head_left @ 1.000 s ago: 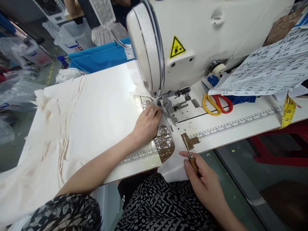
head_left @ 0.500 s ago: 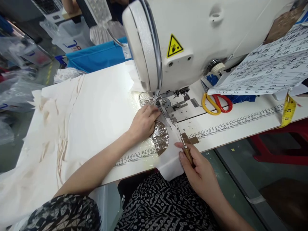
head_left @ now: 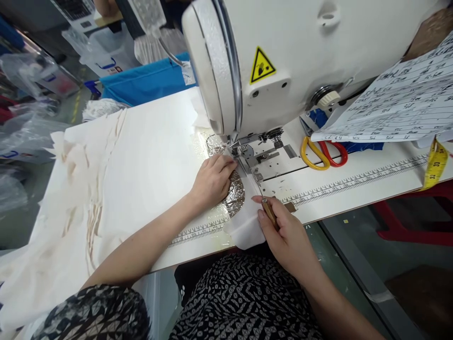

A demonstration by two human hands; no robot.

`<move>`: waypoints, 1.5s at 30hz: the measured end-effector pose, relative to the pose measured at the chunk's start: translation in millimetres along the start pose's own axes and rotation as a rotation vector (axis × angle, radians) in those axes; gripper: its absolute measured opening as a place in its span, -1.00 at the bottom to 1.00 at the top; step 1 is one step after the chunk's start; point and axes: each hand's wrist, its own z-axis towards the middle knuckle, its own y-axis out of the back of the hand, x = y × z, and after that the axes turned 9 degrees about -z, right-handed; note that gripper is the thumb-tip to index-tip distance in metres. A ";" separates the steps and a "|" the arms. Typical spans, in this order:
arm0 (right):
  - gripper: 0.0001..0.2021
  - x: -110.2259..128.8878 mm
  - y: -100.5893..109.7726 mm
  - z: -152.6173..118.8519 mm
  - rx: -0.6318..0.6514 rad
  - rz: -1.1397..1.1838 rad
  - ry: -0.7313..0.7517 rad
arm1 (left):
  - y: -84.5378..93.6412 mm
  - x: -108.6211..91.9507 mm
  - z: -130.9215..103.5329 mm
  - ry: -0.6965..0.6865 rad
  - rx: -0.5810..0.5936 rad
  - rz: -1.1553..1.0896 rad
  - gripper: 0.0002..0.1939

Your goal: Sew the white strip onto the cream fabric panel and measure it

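Observation:
A white sewing machine [head_left: 212, 71] stands over the table, its presser foot and needle area just beyond my left hand [head_left: 213, 182]. That hand lies palm down on white fabric [head_left: 247, 226], fingers together beside the foot, with nothing visibly gripped. In my right hand [head_left: 283, 231] is an awl [head_left: 270, 212] held by its wooden handle, its thin metal shaft pointing up along the fabric toward the foot. A brown patch under clear film [head_left: 235, 193] shows between my hands. The fabric hangs slightly over the table's front edge.
Scissors [head_left: 314, 153] with yellow and red handles lie right of the machine base. Handwritten paper sheets [head_left: 396, 104] and a yellow tape measure [head_left: 435, 165] are at the right. Cream fabric pieces [head_left: 94, 208] cover the table's left side. A blue cloth bin [head_left: 145, 82] stands behind.
The white fabric has moved forward toward the presser foot, and my right hand with the awl has moved up and slightly left. My left hand stays beside the foot. The view has shifted slightly.

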 end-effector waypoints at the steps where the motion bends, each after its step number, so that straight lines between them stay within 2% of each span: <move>1: -0.67 0.4 0.1 2.6 0.005 -0.003 0.002 | -0.5 0.0 -0.2 0.010 -0.001 0.024 -0.64; 4: -0.68 0.8 -0.7 9.5 -0.004 -0.017 0.035 | -0.1 -0.5 -0.7 0.017 -0.033 0.050 -0.62; 7: -0.70 -0.4 -2.9 14.5 -0.025 -0.032 0.093 | 2.5 -0.8 -0.7 -0.049 -0.073 -0.008 -0.64; 10: -0.70 -1.2 -4.5 18.4 -0.039 -0.061 0.119 | 4.3 -0.3 -0.5 -0.123 -0.063 -0.053 -0.68; 13: -0.70 -0.6 -4.9 22.3 -0.030 -0.095 0.119 | 4.3 0.6 -0.4 -0.135 -0.036 -0.015 -0.69; 22: -0.70 -2.8 -10.0 32.0 -0.088 -0.179 0.182 | 3.8 -3.0 3.1 -0.017 0.049 0.109 -0.63; 29: -0.69 5.7 -7.2 28.3 -0.061 -0.236 0.215 | 5.9 -5.8 4.2 0.042 0.070 0.035 -0.64; 33: -0.70 7.9 -6.9 29.0 -0.153 -0.243 0.326 | 7.6 -9.7 9.8 0.101 0.071 -0.041 -0.70; 35: -0.72 9.2 -8.2 29.8 -0.193 -0.235 0.403 | 6.2 -11.7 16.7 0.114 0.113 -0.005 -0.77; 39: -0.69 16.8 -10.5 25.7 -0.139 -0.291 0.522 | -6.3 -11.0 32.8 0.104 0.243 0.145 -0.77; 42: -0.68 21.5 -8.7 18.7 -0.130 -0.386 0.544 | -20.5 -3.1 36.0 0.178 0.142 0.150 -0.73; 45: -0.69 16.3 -4.6 15.2 -0.198 -0.487 0.441 | -27.4 9.5 29.5 0.260 0.005 0.032 -0.78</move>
